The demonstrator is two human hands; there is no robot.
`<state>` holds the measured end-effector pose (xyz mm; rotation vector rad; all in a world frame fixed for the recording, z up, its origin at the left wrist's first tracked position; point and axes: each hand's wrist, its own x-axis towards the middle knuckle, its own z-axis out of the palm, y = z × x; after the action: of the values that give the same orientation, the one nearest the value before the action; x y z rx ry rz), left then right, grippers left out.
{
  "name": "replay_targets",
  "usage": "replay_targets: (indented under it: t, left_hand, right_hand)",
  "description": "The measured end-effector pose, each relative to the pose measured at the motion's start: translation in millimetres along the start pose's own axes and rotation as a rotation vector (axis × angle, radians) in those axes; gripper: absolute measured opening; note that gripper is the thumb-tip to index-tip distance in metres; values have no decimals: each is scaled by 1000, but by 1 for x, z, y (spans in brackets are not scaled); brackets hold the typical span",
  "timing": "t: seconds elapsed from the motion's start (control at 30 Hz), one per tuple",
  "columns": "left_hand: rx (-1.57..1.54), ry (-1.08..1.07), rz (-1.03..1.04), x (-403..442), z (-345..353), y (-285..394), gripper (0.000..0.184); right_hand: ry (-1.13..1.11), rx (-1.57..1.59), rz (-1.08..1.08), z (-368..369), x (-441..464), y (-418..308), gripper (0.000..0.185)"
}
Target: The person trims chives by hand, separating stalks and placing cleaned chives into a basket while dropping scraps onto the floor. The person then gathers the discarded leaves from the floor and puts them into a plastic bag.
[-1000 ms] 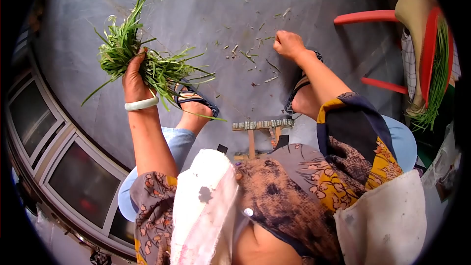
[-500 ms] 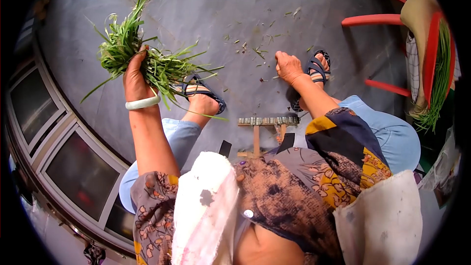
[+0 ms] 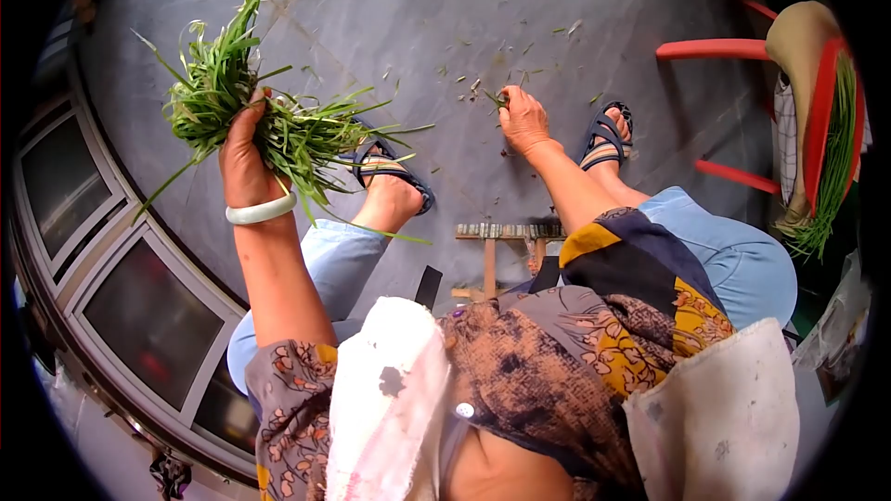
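Observation:
A thick bunch of long green stalks (image 3: 218,88) is clasped in my left hand (image 3: 246,153), raised at the left with a pale bangle (image 3: 261,211) on the wrist. The leaves fan out up and to the right of the fist. My right hand (image 3: 525,121) is low over the floor, its fingers closed and pinched at a small bit of dark green scrap. Loose clippings (image 3: 476,88) lie scattered on the grey floor around its fingertips.
A red-framed stool (image 3: 715,49) at the right bears a cloth and more long green stalks (image 3: 838,148). A small wooden stool (image 3: 489,264) is between my legs. Sandalled feet flank the clippings. A glass-panelled cabinet (image 3: 139,315) lines the left.
My right hand has moved left to the clippings, and its fingers now close around a scrap. My left hand with the bunch has shifted slightly left. The right foot has moved outward.

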<state>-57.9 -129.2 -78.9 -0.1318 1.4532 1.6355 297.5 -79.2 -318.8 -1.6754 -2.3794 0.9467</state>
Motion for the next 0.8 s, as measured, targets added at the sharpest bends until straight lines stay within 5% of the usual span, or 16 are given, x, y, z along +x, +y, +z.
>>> replay_targets:
  t: [0.27,0.37,0.47,0.6,0.8]
  left_hand:
    - [-5,51,-32,14,-17,-4,20]
    - [11,62,-16,9,-10,-3,21]
    - [89,75,-92,10,-9,-21,18]
    - [259,-40,-162,7,-12,-74,20]
    - [100,-164,-287,-5,8,-113,21]
  right_hand:
    - [-25,-180,-163,7,7,-17,41]
    - [-23,-202,-44,3,7,-19,43]
    - [-30,213,332,-15,18,-28,43]
    - [-131,987,447,-44,29,-57,48]
    - [-368,1217,175,-92,39,-167,48]
